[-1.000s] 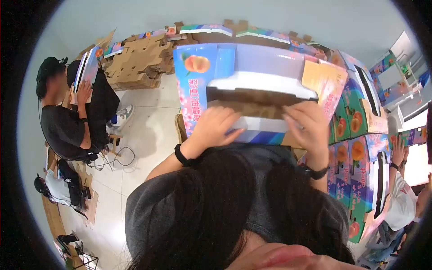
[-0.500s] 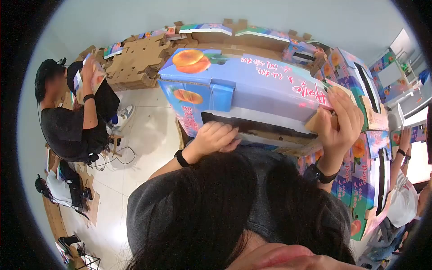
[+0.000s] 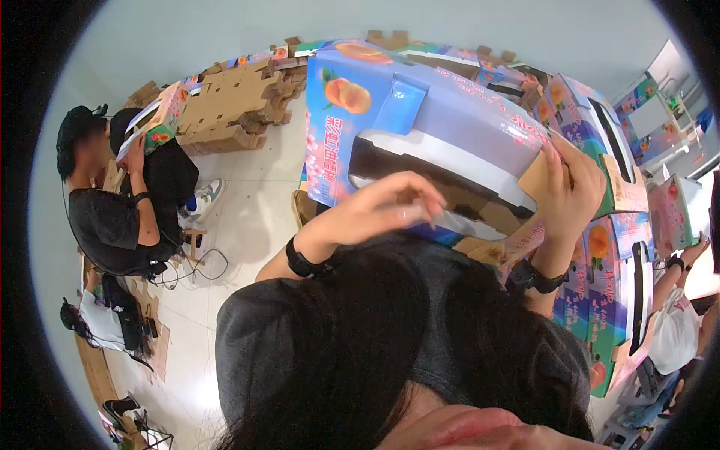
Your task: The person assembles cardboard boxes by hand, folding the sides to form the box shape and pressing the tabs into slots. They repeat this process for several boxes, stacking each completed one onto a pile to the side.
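A blue and violet fruit carton [image 3: 465,101] with peach pictures is tilted in front of my chest. Its long slot with a dark inside faces me, and a small blue flap sticks out beside the slot. My right hand [image 3: 571,176] grips the carton's right end, thumb and fingers at its brown cardboard flap. In front of the slot, my left hand [image 3: 386,206] has its fingers loosely apart and slightly blurred, with nothing in them.
Finished-looking cartons [image 3: 611,285] are stacked at my right. Flat brown cardboard blanks [image 3: 232,105] lie piled at the back left. A seated person [image 3: 112,210] on the left handles another carton [image 3: 163,116]; a person [image 3: 671,337] at the far right holds one too.
The carton has tipped so its slotted side and peach-printed end show more. My left hand has come off the slot edge and opened; my right hand keeps its grip.
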Available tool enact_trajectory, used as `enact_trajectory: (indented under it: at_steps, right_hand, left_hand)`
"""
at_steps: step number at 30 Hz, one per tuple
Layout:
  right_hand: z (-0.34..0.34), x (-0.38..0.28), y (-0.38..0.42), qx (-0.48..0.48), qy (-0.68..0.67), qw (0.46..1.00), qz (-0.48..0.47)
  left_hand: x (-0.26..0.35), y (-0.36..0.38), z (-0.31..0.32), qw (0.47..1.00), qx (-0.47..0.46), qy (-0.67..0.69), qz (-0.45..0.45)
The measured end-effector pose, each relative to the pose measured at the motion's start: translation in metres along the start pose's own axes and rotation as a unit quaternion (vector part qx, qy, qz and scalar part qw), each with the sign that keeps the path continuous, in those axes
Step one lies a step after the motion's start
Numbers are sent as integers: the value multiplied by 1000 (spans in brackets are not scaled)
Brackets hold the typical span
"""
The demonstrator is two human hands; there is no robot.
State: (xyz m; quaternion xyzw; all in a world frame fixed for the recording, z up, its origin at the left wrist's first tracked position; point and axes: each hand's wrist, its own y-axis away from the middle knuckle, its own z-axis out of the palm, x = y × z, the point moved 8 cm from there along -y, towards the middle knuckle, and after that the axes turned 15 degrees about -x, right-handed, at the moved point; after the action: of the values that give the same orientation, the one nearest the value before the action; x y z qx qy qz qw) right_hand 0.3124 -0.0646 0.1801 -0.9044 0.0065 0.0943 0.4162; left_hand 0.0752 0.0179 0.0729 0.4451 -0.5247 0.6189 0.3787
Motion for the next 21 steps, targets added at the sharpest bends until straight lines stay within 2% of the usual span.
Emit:
enact_trajectory:
  at_steps: [1,4,8,12,15,21]
  right_hand:
    - [0,1,-1,1,-5,1000,2]
    - [0,2,-2,6,-7,1000,-4]
    - [0,0,-2,18,-4,1000,-11]
    - [0,-2,1,38,19,999,-32]
    - [1,1,4,46,22,998,-34]
    - [-1,0,8,53,18,997,-43]
  left_hand:
    - [-1,-2,1,997,-20,34,-61]
    - [-17,-4,-7,975,55,206,-56]
    - [-12,-10,-25,941,83,326,38]
    - [-17,-20,-38,898,206,383,72]
    - [-17,-26,-44,880,180,415,147]
    - [-15,-24,-61,899,297,275,166]
